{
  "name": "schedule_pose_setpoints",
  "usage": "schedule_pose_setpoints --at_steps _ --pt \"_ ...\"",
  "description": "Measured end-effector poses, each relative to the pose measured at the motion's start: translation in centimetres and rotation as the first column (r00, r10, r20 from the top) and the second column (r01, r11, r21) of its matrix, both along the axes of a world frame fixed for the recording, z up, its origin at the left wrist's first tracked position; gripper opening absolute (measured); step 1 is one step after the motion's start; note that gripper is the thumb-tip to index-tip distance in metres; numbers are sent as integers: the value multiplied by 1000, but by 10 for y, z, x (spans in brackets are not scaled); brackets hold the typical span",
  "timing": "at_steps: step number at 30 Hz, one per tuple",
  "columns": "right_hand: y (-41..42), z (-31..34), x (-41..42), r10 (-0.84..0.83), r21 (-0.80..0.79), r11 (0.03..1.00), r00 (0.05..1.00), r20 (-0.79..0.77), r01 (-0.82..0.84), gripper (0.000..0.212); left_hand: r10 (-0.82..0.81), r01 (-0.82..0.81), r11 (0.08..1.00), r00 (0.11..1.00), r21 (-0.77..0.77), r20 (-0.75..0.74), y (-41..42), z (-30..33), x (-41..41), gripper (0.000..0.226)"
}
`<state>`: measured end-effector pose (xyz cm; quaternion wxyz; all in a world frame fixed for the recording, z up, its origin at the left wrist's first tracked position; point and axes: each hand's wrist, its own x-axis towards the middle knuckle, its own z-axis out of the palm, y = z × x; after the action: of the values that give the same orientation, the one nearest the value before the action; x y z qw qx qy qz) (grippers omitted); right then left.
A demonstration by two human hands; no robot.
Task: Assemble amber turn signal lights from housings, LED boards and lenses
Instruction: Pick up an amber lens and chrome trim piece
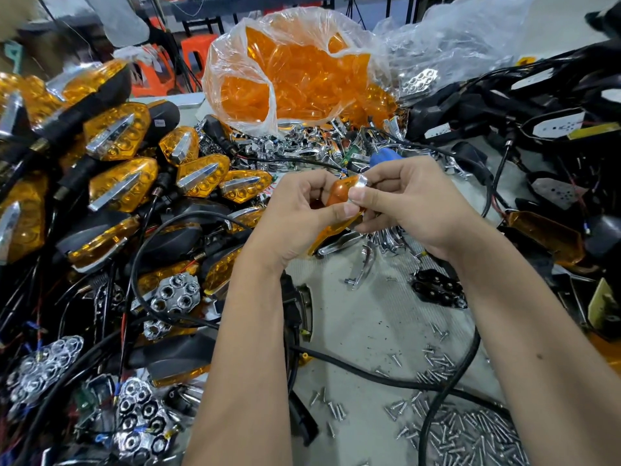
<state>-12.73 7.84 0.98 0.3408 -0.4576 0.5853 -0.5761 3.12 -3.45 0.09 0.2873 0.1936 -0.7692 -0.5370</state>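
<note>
Both hands (353, 210) pinch one amber lens (339, 193) above cluttered table (369, 317).

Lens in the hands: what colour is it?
Amber-orange, translucent lens, with a chrome strip; head view.

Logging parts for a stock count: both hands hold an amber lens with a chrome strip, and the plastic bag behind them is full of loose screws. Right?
Not quite. The head view shows the plastic bag holds amber lenses; the loose screws lie on the table near the person. The left hand and right hand do hold an amber lens with a chrome strip.
</note>
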Motion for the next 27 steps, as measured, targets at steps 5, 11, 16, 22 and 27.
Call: schedule_pose_setpoints --at_steps 5,11,16,22,27 --pt "8 5 -10 93 22 995 992 81 -95 30 27 -26 996 1000 -81 4 6 6 -3 20" --pt "22 14 -20 282 70 958 958 -59 -278 8 -115 113 993 992 40 59 -1 10 9 26" --pt "23 17 -18 475 316 858 860 -188 -405 20 -12 -1 982 998 187 69 -2 7 12 22" --pt "25 21 -13 662 423 685 749 -23 -593 18 125 -141 975 987 173 102 -3 5 10 28" --pt "19 19 -15 367 383 890 889 -275 -249 5 150 -172 974 978 149 148 0 5 8 22"
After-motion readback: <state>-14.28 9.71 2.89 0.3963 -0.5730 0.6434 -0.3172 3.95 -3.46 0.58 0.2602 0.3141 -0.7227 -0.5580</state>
